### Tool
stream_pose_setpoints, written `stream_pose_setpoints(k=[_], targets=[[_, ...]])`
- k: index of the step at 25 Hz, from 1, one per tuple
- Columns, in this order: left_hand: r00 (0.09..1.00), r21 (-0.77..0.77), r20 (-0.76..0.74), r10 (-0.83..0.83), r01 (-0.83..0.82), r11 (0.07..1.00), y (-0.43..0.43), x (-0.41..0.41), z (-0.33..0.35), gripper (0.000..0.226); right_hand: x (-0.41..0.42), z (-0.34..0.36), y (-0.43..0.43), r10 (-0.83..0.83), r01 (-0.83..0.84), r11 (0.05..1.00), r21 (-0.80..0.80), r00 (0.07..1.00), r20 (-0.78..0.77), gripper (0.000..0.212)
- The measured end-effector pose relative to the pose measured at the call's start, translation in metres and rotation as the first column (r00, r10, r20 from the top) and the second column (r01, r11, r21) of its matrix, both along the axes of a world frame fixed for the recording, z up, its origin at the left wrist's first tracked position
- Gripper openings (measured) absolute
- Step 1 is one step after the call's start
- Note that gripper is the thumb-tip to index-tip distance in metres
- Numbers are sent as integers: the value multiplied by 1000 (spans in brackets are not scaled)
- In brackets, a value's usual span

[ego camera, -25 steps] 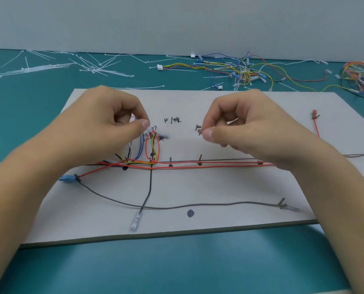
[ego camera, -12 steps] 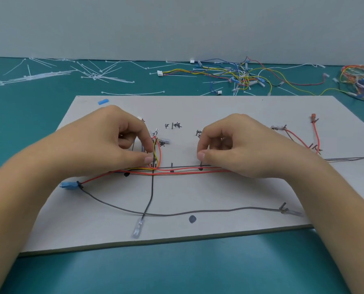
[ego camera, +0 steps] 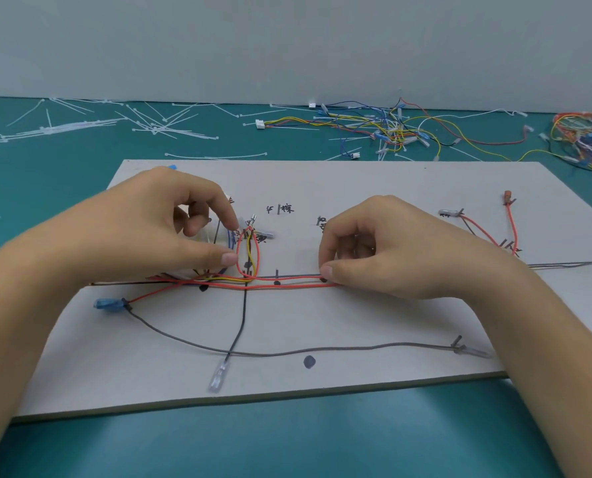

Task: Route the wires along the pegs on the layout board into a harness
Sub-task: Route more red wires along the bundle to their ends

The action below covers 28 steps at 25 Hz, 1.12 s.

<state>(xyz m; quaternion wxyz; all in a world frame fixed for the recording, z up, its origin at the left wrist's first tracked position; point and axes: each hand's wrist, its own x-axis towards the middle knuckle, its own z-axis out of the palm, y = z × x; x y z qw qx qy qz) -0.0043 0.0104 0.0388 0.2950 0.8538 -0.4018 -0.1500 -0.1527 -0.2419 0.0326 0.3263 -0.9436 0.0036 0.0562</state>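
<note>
Wires on the board (ego camera: 391,188) set the geometry: the red wires (ego camera: 287,282) run as a trunk from left to right across its middle, past a short peg (ego camera: 276,272), and both hands sit on that line. The right hand (ego camera: 384,250) has its fingers curled, with thumb tip and forefinger closed on the red wires at the trunk's right end. The left hand (ego camera: 142,236) is curled too, its thumb just beside a tall red loop (ego camera: 248,253) that rises from the trunk toward a bare terminal (ego camera: 252,220). Its thumb and forefinger stand apart, and I cannot tell whether the other fingers grip the white connector (ego camera: 215,234) beneath them. So the trunk's long axis lies straight between the 2 hands, and the loop is nearest the left thumb, well apart from the right hand. In my judgement the step in hand is dressing this trunk flat along the pegs. The next move looks to fall to the left hand, drawing the loop's slack in along the trunk while the right hand anchors the far end. From the trunk a black wire (ego camera: 241,322) drops toward the near edge, crossing a grey wire (ego camera: 322,351). Behind the board, spare wires (ego camera: 384,129) and cable ties (ego camera: 80,125) lie on the worktop (ego camera: 287,443).
</note>
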Motion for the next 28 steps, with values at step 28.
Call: stream_pose_setpoints(k=[28], targets=[[997,-79,68,-29,34,996,-1,4,-16,9,1,-1,3,-19,19,1000,18,1000,6,8]])
